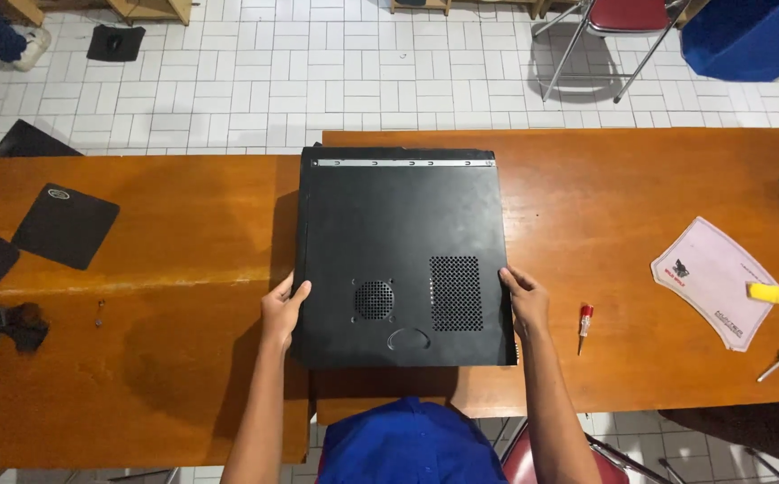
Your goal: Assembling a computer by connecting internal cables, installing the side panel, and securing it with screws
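both hands, left hand (282,309) at nine o'clock, right hand (524,300) at three, fingers clamping the black computer case side panel (403,251) edges, keeping it level over the worktop (640,206).

Black computer case panel (403,255) with perforated vent grids, orange-brown wooden table (640,188), white tiled floor (318,72), red-handled screwdriver (585,321)

The black computer case (401,255) fills the table's middle, with the left hand (282,309) and right hand (526,300) at its near edges. Left of it, bare wood runs out to the black mouse pad (65,224) and two small screws (99,311). Right lies open wood, then a small red screwdriver (585,323) near the right hand and a white mat (712,280) farther right.
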